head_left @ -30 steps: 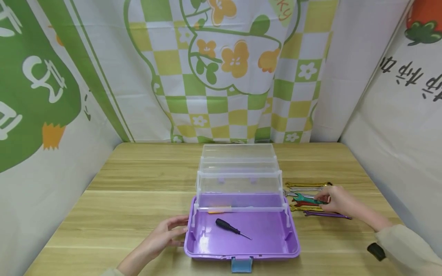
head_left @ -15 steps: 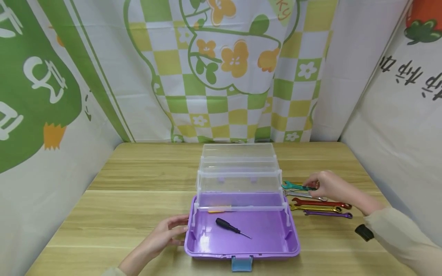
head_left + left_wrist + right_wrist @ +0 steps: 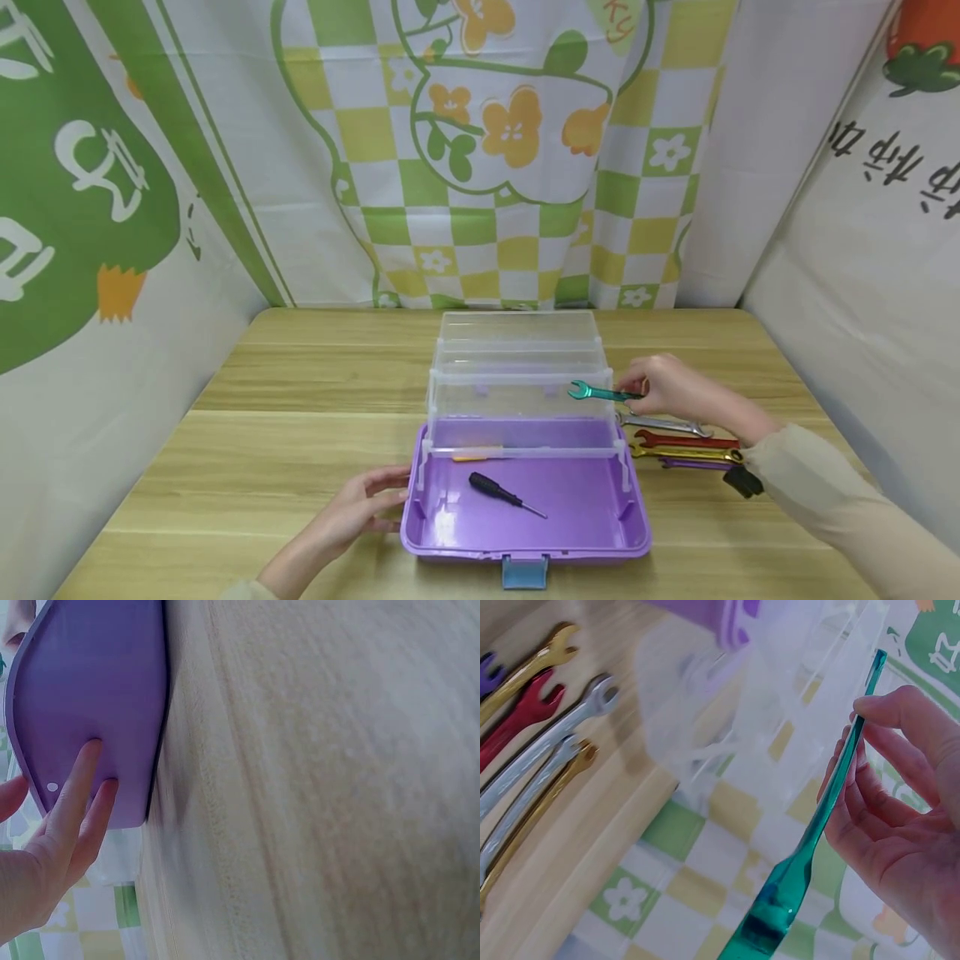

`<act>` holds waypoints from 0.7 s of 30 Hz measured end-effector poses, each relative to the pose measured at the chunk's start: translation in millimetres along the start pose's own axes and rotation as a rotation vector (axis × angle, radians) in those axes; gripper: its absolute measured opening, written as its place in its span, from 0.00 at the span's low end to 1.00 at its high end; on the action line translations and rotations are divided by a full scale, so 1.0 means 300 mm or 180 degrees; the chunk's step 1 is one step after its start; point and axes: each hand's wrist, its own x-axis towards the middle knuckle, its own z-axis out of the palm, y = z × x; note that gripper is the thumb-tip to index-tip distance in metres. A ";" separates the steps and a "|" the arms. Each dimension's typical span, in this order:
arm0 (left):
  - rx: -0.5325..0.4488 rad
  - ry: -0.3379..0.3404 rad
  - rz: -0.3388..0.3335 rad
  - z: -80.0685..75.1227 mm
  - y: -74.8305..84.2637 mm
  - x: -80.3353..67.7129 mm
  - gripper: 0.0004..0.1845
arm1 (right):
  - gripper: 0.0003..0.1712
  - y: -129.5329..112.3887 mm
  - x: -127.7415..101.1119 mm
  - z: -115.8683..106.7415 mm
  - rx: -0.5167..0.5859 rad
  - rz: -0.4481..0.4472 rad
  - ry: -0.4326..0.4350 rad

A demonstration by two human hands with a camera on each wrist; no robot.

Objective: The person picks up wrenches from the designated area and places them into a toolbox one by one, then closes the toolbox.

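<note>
My right hand (image 3: 678, 393) pinches a green wrench (image 3: 594, 391) between thumb and fingers. It holds the wrench up beside the clear raised trays (image 3: 517, 398) of a purple toolbox (image 3: 450, 552). Seen from the right wrist, the wrench runs diagonally, with its far head cut off by the frame. My left hand (image 3: 348, 518) is at the box's left side; in the left wrist view its straight fingertips touch the purple wall (image 3: 97, 690). Inside the box lie a black-handled screwdriver (image 3: 495, 489) and an orange-handled tool (image 3: 472, 454), partly behind the lowest tray.
Right of the box, a silver wrench (image 3: 663, 423), a red wrench (image 3: 682, 439), a gold wrench (image 3: 686, 453) and a purple wrench (image 3: 690, 464) lie on the wooden table (image 3: 315, 383). Smaller silver (image 3: 517, 817) and gold wrenches (image 3: 544, 806) lie beside them. A patterned curtain (image 3: 517, 225) hangs behind.
My right hand has lifted the green wrench off the row and carried it up and left toward the trays. The left hand and toolbox have stayed in place.
</note>
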 end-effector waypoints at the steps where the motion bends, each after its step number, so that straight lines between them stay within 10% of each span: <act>1: -0.0002 0.0007 -0.0012 0.000 0.001 0.000 0.31 | 0.11 -0.006 0.010 0.001 -0.0003 -0.0031 -0.0003; 21: -0.0076 -0.0013 0.0010 0.003 0.001 -0.003 0.31 | 0.13 -0.160 0.207 0.059 0.0105 -0.0323 -0.0319</act>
